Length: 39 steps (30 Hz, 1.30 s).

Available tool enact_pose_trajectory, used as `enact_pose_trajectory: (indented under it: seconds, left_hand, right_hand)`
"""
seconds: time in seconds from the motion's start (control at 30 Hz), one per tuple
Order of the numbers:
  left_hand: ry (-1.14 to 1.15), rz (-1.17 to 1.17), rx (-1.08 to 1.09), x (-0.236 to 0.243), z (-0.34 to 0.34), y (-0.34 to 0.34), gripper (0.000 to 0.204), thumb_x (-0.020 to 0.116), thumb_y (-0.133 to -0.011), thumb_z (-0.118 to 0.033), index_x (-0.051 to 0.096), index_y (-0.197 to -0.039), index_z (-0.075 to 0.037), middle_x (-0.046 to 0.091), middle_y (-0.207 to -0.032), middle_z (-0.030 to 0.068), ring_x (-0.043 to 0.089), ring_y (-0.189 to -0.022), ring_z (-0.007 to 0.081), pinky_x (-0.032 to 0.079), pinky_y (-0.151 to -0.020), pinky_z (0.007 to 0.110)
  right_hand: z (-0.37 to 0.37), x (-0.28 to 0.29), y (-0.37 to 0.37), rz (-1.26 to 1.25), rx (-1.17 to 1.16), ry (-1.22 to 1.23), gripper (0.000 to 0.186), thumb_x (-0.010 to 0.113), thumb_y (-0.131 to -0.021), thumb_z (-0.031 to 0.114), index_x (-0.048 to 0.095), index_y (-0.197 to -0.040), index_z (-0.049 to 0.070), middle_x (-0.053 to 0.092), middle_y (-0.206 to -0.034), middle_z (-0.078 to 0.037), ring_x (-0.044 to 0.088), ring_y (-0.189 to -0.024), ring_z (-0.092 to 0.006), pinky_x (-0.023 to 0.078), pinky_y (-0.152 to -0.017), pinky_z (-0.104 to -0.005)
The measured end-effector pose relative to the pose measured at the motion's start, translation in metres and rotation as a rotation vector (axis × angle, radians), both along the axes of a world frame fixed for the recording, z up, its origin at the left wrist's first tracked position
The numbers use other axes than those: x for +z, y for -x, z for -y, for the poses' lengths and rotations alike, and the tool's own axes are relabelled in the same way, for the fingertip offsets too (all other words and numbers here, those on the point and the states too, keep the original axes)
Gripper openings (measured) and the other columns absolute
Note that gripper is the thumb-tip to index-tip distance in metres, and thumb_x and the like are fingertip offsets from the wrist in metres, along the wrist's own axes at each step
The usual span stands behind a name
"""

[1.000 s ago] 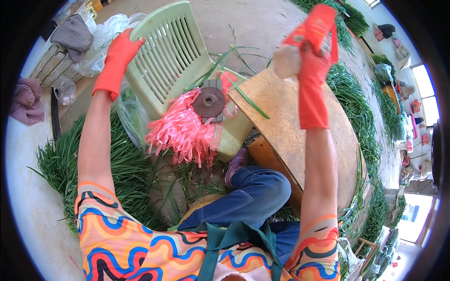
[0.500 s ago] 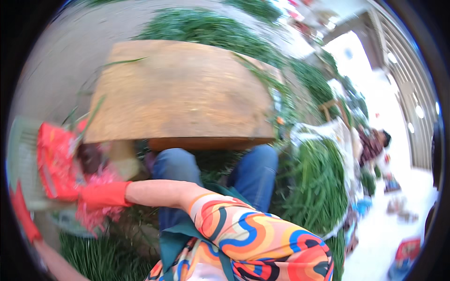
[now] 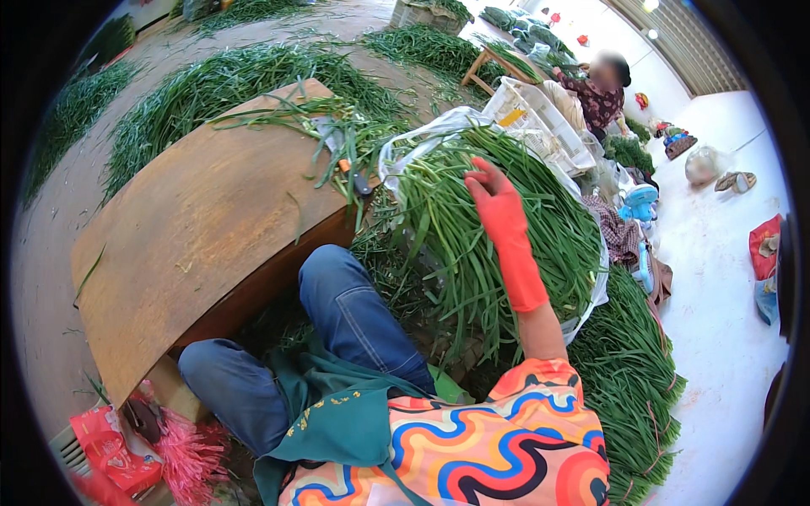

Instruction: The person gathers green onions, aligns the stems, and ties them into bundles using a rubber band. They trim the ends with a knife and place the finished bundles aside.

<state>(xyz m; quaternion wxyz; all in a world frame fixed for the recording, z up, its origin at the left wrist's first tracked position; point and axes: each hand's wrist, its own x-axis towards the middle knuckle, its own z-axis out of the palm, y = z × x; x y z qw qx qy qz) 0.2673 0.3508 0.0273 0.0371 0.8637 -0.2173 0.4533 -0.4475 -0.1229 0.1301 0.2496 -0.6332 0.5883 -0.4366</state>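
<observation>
My right hand [image 3: 499,211] wears a red rubber glove and hovers over or touches a big heap of long green chives [image 3: 531,228]. Its fingers are a little bent and apart, with nothing seen between them. The chives lie in a white plastic bag [image 3: 447,121], pale stem ends toward the wooden board. At the lower left rim only a red patch of my gloved left hand [image 3: 101,487] shows, fingers hidden. It is near a red printed bag or box [image 3: 114,447] and a bunch of pink plastic strips [image 3: 190,447].
A brown wooden board [image 3: 202,219] stands before my knees. On its right corner lie loose chives and a knife with an orange and black handle [image 3: 354,177]. More chives [image 3: 629,371] are heaped at right. Beyond are a white crate [image 3: 531,122] and a seated person [image 3: 595,97].
My view has swung to the right. My right hand has left the red bag and pink strips at the left and is now over the chives in the white bag.
</observation>
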Motion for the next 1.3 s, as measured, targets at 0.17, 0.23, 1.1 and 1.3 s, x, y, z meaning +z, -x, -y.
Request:
enact_pose_trajectory:
  seconds: [0.17,0.23,1.1,1.3]
  left_hand:
    - [0.238,-0.535,-0.851,-0.042,0.253,0.137,0.062,0.061,-0.081,-0.022,0.033,-0.133,-0.006,0.037,-0.136,0.0140,0.033,-0.126,0.0245,0.024,-0.104,0.034]
    - [0.167,-0.797,-1.060,0.017,0.338,0.308,0.061,0.062,-0.078,-0.015,0.035,-0.132,-0.004,0.039,-0.134,0.0167,0.036,-0.125,0.0272,0.026,-0.103,0.035]
    - [0.146,-2.273,-0.914,-0.024,0.487,0.600,0.032,0.067,-0.075,-0.021,0.057,-0.093,0.003,0.062,-0.078,0.0127,0.060,-0.060,0.0236,0.048,-0.045,0.036]
    - [0.179,-2.270,-1.009,-0.050,0.484,0.598,0.017,0.062,-0.080,-0.014,0.059,-0.088,0.001,0.060,-0.069,0.0077,0.057,-0.056,0.0179,0.048,-0.048,0.033]
  right_hand:
    - [-0.019,-0.021,-0.008,-1.120,0.082,-0.175,0.117,0.072,-0.058,0.056,0.005,-0.140,0.006,0.024,-0.139,-0.025,0.024,-0.129,-0.0342,0.019,-0.106,-0.0415]
    - [-0.019,-0.058,0.005,-1.244,0.046,-0.072,0.117,0.073,-0.058,0.051,0.002,-0.140,0.008,0.027,-0.137,-0.023,0.028,-0.126,-0.0348,0.021,-0.105,-0.0410]
    - [-0.002,-0.057,0.024,-1.119,-0.021,-0.287,0.121,0.077,-0.050,0.049,0.008,-0.139,0.005,0.027,-0.136,-0.022,0.031,-0.123,-0.0354,0.030,-0.099,-0.0435]
    - [0.006,-0.065,0.035,-1.068,0.014,-0.172,0.118,0.077,-0.052,0.043,0.006,-0.139,0.007,0.031,-0.132,-0.024,0.037,-0.119,-0.0341,0.036,-0.094,-0.0390]
